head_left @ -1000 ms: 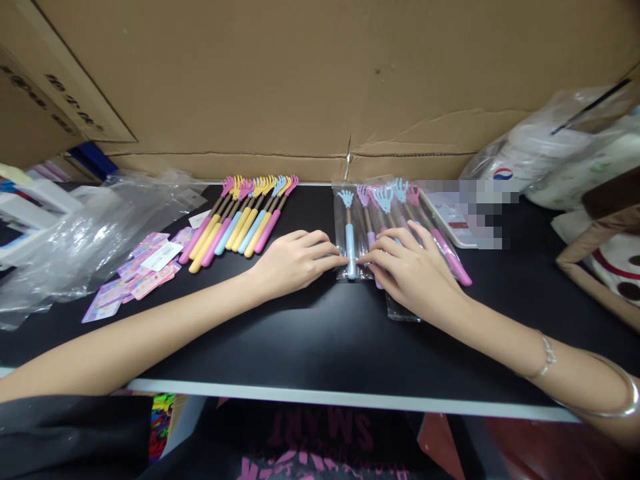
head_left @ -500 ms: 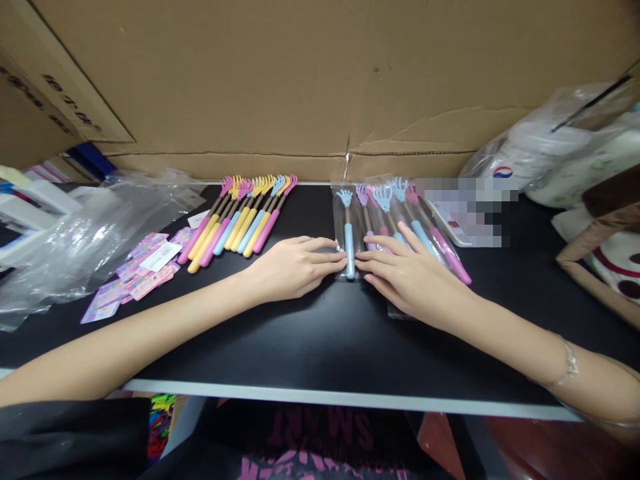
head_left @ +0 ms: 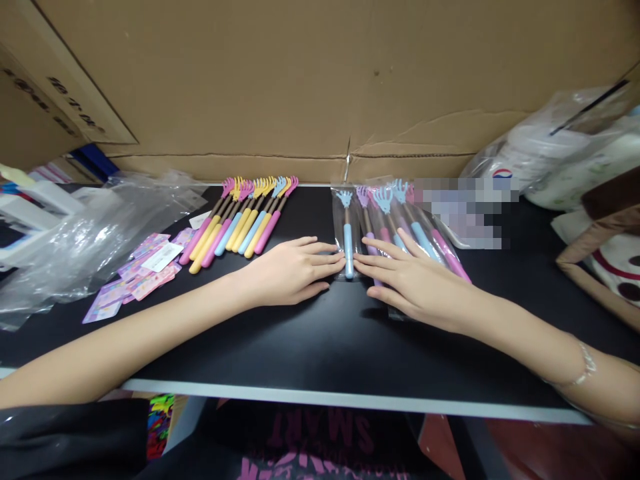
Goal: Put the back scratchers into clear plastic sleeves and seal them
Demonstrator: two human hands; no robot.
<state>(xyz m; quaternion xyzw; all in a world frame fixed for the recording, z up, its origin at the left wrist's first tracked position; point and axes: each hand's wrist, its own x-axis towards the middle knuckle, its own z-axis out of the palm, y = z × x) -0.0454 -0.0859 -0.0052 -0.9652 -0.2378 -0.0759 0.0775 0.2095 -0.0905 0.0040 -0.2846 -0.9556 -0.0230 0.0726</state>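
A blue back scratcher [head_left: 349, 243] in a clear plastic sleeve lies upright in view on the black table. The fingertips of my left hand [head_left: 290, 270] touch the sleeve's left side, fingers stretched out. From the right, the fingers of my right hand [head_left: 415, 283] rest flat at its other side, spread apart. Partly under my right hand are several more bagged back scratchers, with a blue one [head_left: 384, 200] and a pink one [head_left: 451, 257] among them. Left of my left hand lies a row of unbagged back scratchers [head_left: 243, 223] in pink, yellow and blue.
Printed cards [head_left: 145, 267] are scattered at left beside a heap of clear plastic bags [head_left: 100, 233]. A cardboard wall [head_left: 300, 87] closes off the back. At right stand a bagged cup [head_left: 540, 147] and a plush-like bag [head_left: 615, 233]. The table's pale front edge [head_left: 320, 397] runs near my body.
My right hand has flattened a little and its thumb has moved away from the blue back scratcher. My left thumb shows more apart from the fingers. The back scratchers stay nearly in place.
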